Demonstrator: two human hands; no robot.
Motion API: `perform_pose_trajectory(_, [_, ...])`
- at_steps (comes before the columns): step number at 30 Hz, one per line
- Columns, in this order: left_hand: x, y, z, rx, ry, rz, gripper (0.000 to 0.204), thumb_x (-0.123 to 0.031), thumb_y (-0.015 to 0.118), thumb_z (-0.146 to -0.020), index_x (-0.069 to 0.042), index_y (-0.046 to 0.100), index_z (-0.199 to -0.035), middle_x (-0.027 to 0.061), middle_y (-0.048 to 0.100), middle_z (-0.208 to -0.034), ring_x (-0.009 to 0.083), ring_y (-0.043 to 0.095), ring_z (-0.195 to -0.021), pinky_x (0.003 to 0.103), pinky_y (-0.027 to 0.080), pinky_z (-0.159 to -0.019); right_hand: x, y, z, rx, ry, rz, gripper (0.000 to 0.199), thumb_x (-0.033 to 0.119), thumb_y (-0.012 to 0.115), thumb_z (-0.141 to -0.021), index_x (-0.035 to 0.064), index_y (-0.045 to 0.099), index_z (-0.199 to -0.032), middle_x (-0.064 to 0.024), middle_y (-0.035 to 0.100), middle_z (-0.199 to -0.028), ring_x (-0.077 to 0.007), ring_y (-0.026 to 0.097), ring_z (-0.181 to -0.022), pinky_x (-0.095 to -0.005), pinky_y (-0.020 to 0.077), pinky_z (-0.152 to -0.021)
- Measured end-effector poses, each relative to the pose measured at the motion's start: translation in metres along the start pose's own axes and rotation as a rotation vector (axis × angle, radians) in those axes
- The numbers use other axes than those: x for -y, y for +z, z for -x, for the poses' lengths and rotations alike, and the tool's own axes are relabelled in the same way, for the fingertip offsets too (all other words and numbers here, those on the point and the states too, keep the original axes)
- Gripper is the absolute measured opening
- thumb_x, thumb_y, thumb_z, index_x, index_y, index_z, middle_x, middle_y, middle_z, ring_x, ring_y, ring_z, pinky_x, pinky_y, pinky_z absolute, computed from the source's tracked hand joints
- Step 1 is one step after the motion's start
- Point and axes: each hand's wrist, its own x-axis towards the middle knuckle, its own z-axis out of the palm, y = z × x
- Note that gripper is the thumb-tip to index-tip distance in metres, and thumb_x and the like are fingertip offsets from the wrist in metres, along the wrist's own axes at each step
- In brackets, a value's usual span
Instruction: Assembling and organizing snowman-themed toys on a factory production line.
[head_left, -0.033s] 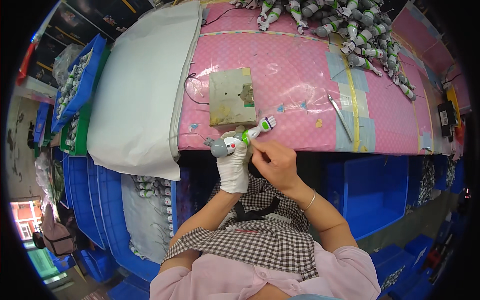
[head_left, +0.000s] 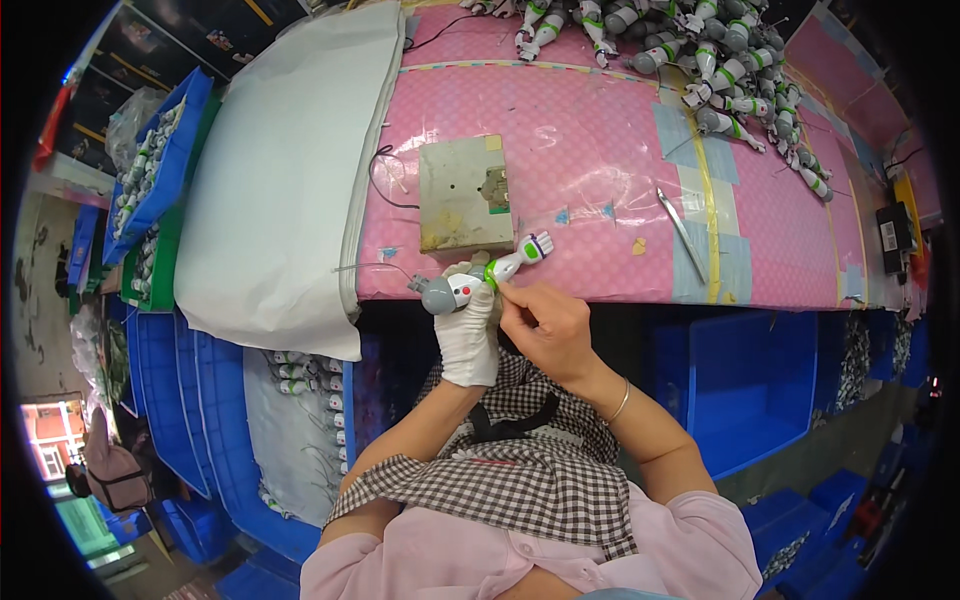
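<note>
My left hand, in a white glove, is closed around a toy arm. The toy arm is white with a grey ball-shaped shoulder, green bands, a red dot and a white fist at its right end. From its grey end a thin wire runs left over the table edge. My bare right hand is closed, its thumb and fingertips pinched against the arm's underside by the green band. What exactly the fingertips grip there is hidden.
Just beyond my hands a grey metal box with a cable stands on the pink-covered table. Tweezers lie to the right. A heap of toy arms fills the far right. White sheeting covers the left; blue bins stand below.
My right hand has shifted slightly left along the toy arm. The thin wire at the arm's grey end now shows more plainly, reaching farther left. My left hand keeps its hold.
</note>
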Motion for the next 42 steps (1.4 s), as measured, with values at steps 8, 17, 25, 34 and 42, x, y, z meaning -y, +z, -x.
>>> perform_pose_trajectory(8, [-0.005,0.013,0.003,-0.058,0.015,-0.015,0.047,-0.006,0.074,-0.076,-0.004,0.045,-0.113,0.0088,0.055,-0.114,0.02,0.058,-0.099,0.033,0.053,-0.084,-0.016,-0.001,-0.005,-0.042,0.03,0.083,0.017,-0.005,0.065,-0.072,-0.0014,0.065,-0.088,-0.0103,0.06,-0.067,-0.0172,0.057,-0.052,-0.0269,0.0449,-0.048])
perform_pose_trajectory(17, [-0.007,0.019,0.006,-0.068,0.015,0.062,0.043,-0.007,0.072,-0.078,-0.003,0.046,-0.112,0.008,0.057,-0.108,0.0185,0.059,-0.097,0.031,0.053,-0.083,-0.011,-0.008,-0.008,-0.022,0.048,0.054,0.013,-0.004,0.064,-0.072,-0.0016,0.065,-0.086,-0.0101,0.059,-0.065,-0.015,0.056,-0.052,-0.0255,0.0438,-0.048])
perform_pose_trajectory(25, [-0.024,0.007,0.006,0.092,-0.097,0.048,0.033,-0.014,0.067,-0.084,-0.006,0.048,-0.11,0.0085,0.054,-0.113,0.0269,0.057,-0.107,0.041,0.05,-0.091,-0.024,-0.019,-0.009,-0.064,0.29,-0.194,0.005,0.0,0.063,-0.081,-0.0013,0.065,-0.086,0.0013,0.059,-0.068,-0.0028,0.052,-0.058,-0.0188,0.0389,-0.047])
perform_pose_trajectory(34, [-0.087,-0.02,0.014,0.108,-0.143,0.24,0.039,-0.02,0.061,-0.088,-0.003,0.043,-0.118,0.0114,0.058,-0.107,0.0281,0.06,-0.101,0.043,0.053,-0.086,-0.047,-0.04,-0.068,-0.136,-0.171,0.729,0.019,0.007,0.059,-0.084,0.002,0.065,-0.102,-0.0146,0.063,-0.102,-0.0286,0.058,-0.094,-0.0359,0.0444,-0.082])
perform_pose_trajectory(42, [-0.081,-0.036,0.037,0.187,-0.259,0.407,0.031,-0.026,0.062,-0.088,-0.009,0.051,-0.11,0.0019,0.059,-0.101,0.0154,0.061,-0.093,0.035,0.053,-0.081,0.053,0.026,-0.02,0.455,-0.516,0.117,0.058,0.044,0.029,-0.096,-0.003,0.06,-0.108,-0.019,0.059,-0.111,-0.0372,0.053,-0.109,-0.0483,0.0353,-0.098])
